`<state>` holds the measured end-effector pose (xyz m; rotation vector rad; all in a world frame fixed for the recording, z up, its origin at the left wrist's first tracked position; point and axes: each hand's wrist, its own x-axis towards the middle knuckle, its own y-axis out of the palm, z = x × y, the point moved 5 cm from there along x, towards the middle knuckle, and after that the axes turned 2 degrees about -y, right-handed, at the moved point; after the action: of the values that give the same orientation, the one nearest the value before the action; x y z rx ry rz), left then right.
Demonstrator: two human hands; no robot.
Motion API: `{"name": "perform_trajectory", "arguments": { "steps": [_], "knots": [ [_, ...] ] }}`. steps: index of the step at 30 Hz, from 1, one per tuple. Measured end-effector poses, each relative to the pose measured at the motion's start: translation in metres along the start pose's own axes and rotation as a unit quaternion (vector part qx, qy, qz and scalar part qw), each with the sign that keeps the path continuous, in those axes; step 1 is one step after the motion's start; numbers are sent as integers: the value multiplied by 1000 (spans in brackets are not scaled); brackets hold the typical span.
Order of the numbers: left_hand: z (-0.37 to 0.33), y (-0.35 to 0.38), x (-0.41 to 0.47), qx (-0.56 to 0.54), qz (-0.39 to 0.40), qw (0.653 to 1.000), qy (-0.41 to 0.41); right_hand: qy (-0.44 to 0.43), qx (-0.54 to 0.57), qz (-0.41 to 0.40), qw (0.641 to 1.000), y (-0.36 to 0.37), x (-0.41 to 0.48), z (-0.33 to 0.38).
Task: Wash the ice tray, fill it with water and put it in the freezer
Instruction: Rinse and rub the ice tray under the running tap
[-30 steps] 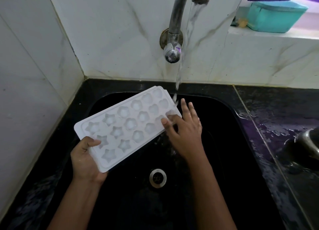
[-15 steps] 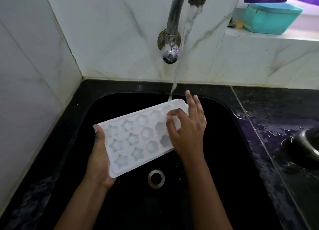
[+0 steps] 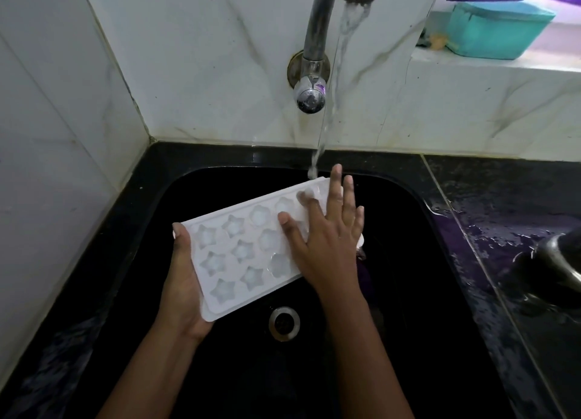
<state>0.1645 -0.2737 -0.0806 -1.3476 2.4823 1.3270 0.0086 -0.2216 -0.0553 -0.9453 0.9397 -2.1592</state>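
Ice tray [image 3: 239, 261] held cavities-up below the tap [image 3: 317, 41], far corner in its stream [image 3: 329, 110]. Left hand [image 3: 184, 280] grips the end farthest from the tap, thumb over the rim. Right hand [image 3: 327, 245] lies flat, fingers spread, on the nearer end. Judged: thin plastic, light, slightly flexible, wet, slippery. Best hold: short-end rims.

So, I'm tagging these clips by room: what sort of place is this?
Probably a home kitchen: a black sink set in a wet dark counter, a wall tap running, and a white ice tray held under the stream.
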Motion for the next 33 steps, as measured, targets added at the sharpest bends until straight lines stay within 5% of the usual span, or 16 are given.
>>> {"name": "perform_trajectory", "arguments": {
  "steps": [6, 9, 17, 33],
  "knots": [
    [-7, -1, -1, -10, 5, 1000, 26, 4, -13, -10, 1000, -9, 2, -11],
    [-2, 12, -2, -86, 102, 991, -10, 31, -31, -11, 999, -3, 0, -4],
    [-10, -5, -1, -5, 4, 998, 56, 11, -18, 1, 1000, -7, 1, -9],
    [-2, 6, 2, -45, 45, 998, 10, 23, -2, 8, 1000, 2, -2, 5]
  ]
}}
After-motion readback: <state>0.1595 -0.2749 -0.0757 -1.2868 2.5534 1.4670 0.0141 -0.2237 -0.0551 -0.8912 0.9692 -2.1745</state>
